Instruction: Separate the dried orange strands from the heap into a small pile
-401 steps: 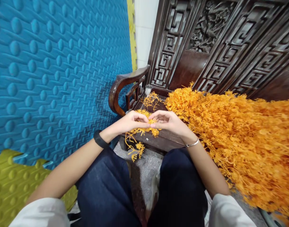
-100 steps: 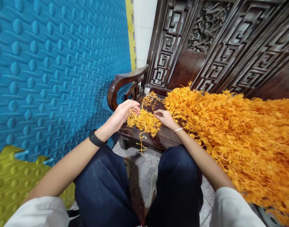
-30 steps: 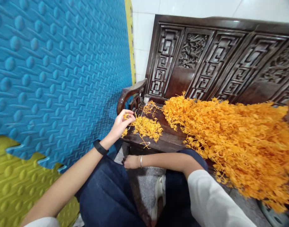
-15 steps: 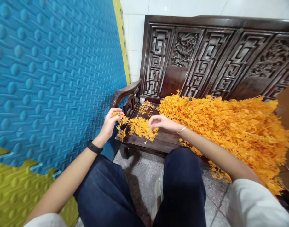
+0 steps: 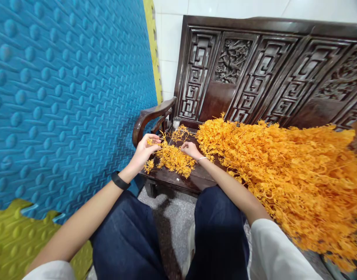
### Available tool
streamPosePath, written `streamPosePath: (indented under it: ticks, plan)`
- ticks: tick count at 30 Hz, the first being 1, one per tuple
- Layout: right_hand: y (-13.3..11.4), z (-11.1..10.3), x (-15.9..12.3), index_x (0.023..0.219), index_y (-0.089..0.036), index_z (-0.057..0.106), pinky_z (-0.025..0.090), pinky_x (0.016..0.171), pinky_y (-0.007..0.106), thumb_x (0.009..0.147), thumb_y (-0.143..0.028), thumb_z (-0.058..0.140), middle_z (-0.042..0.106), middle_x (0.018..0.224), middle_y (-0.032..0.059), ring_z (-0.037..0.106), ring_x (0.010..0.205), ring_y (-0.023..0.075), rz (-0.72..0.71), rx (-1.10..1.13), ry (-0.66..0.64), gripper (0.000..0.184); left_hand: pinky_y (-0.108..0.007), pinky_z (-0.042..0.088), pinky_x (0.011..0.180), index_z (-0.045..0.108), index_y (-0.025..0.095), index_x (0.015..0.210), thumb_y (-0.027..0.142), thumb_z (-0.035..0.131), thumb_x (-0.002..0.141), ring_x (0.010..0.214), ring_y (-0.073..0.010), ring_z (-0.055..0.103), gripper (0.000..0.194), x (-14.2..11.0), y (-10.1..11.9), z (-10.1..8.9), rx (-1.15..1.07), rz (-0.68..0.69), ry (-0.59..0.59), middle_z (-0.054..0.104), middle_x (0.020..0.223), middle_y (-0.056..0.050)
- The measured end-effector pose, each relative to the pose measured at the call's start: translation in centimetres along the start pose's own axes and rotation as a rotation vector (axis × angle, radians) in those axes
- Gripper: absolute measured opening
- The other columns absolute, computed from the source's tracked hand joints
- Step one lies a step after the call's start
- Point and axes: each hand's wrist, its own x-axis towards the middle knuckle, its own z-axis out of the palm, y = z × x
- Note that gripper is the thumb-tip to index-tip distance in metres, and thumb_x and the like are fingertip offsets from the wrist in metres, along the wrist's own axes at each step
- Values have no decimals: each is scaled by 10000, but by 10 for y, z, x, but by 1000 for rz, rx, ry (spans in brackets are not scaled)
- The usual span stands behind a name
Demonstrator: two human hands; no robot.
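My left hand [image 5: 146, 152] is closed around thin orange-yellow branching sprigs [image 5: 163, 140] that look like artificial plant pieces. Its thumb and fingers pinch them near the bench's armrest. Just to the right, my right hand [image 5: 190, 150] has its fingertips drawn together over the edge of a small yellow-orange sprig heap [image 5: 174, 158]; whatever is between those fingertips is too small to make out. This heap lies on the dark wooden bench seat [image 5: 201, 177]. Behind it sits a smaller loose clump [image 5: 180, 133] of the same stems.
A large mound of orange sprigs [image 5: 277, 167] spreads over the bench to the right. The carved backrest [image 5: 219, 97] stands behind, with a curved armrest [image 5: 150, 112] at left. A small whitish cup [image 5: 176, 123] stands in the back corner. Blue foam matting [image 5: 73, 97] rises at left.
My left hand has moved slightly right with the sprigs. My right hand's fingers, looser before, are now pinched together at the small heap. The view has shifted a little.
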Motion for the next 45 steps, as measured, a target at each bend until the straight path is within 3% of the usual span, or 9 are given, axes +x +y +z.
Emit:
streamPosePath:
  ticks: [4, 8, 13, 17, 21, 28, 34, 39, 45]
  plan:
    - [11, -3, -3, 591, -163, 622, 483, 697, 275, 595, -28, 641, 575, 508, -40, 559, 550, 113, -88, -66, 38, 137, -256, 413, 738, 631, 156, 779, 270, 645, 679, 771, -129, 550, 152, 1, 0, 0, 143, 36, -21, 627, 789, -2]
    - [13, -9, -9, 644, -162, 630, 486, 737, 292, 640, -105, 628, 629, 623, -5, 593, 641, 133, -139, -31, 77, 57, -257, 434, 707, 655, 141, 704, 332, 636, 722, 705, -128, 559, 193, 1, 2, 3, 170, 67, -48, 623, 694, -9]
    - [-13, -13, -31, 777, -160, 620, 504, 685, 270, 763, -268, 560, 671, 777, 36, 625, 684, 128, -196, 156, 78, 124, -224, 404, 424, 634, 132, 711, 391, 635, 724, 525, -119, 570, 260, -3, 6, 7, 86, -76, -175, 619, 673, -21]
    - [-47, -15, -65, 855, -164, 646, 496, 680, 259, 813, -408, 542, 673, 799, 42, 627, 702, 121, -314, 395, -108, 269, -198, 376, 360, 625, 129, 706, 377, 648, 718, 449, -106, 560, 249, -6, 7, 9, 100, -126, -250, 613, 623, -14]
    - [-66, -7, -95, 940, -195, 647, 494, 750, 279, 774, -412, 625, 675, 871, 23, 624, 775, 125, -379, 313, -300, 274, -187, 362, 346, 616, 133, 710, 341, 631, 728, 426, -93, 548, 209, -8, 10, 11, 56, -141, -314, 614, 618, -4]
    - [-63, 9, -104, 902, -201, 633, 484, 730, 292, 718, -323, 706, 639, 762, -7, 593, 719, 127, -517, 199, -140, 232, -187, 352, 330, 545, 153, 672, 321, 610, 744, 370, -85, 518, 195, -10, 9, 13, 81, -171, -341, 595, 556, 14]
    - [-63, 2, -103, 862, -194, 658, 462, 622, 256, 768, -311, 655, 609, 654, -23, 556, 612, 106, -529, 183, -89, 150, -178, 322, 284, 502, 177, 861, 278, 615, 722, 299, -111, 504, 206, -8, 4, 15, 65, -234, -360, 588, 481, 42]
    - [-63, 0, -106, 940, -200, 644, 499, 607, 261, 803, -328, 618, 644, 656, -15, 599, 583, 109, -473, 302, -137, 190, -171, 336, 287, 374, 203, 1331, 240, 537, 776, 322, -115, 540, 580, -8, 5, 17, 60, -219, -401, 649, 577, 24]
    - [-67, 2, -107, 956, -206, 626, 512, 826, 305, 760, -355, 666, 667, 905, 28, 644, 835, 139, -480, 390, -138, 249, -191, 401, 341, 506, 197, 1121, 267, 607, 741, 407, -107, 582, 400, -8, 4, 18, 31, -138, -368, 650, 744, 2]
